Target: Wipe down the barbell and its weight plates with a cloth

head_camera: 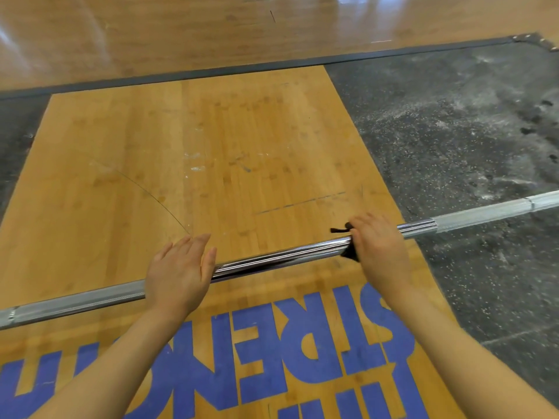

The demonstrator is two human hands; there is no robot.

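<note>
The bar (pixel 272 261) runs across the frame from lower left up to the right edge, lying low over the wooden platform (pixel 196 146). My right hand (pixel 378 246) clamps the black cloth (pixel 349 252) around its smooth middle; my left hand (pixel 178 270) rests flat and open-fingered on the bar further left. Unwiped knurling stretches right of my right hand, over chalky rubber mat (pixel 453 131). No plates in view. A gym floor (pixel 181 31) lies beyond.

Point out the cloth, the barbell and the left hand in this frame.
cloth (pixel 351 254): head view, dark fold hanging below the right hand (pixel 379 246).
barbell (pixel 272 257): head view, shiny smooth shaft between the two hands.
left hand (pixel 178 272): head view, back of the open hand over the bar.
</note>
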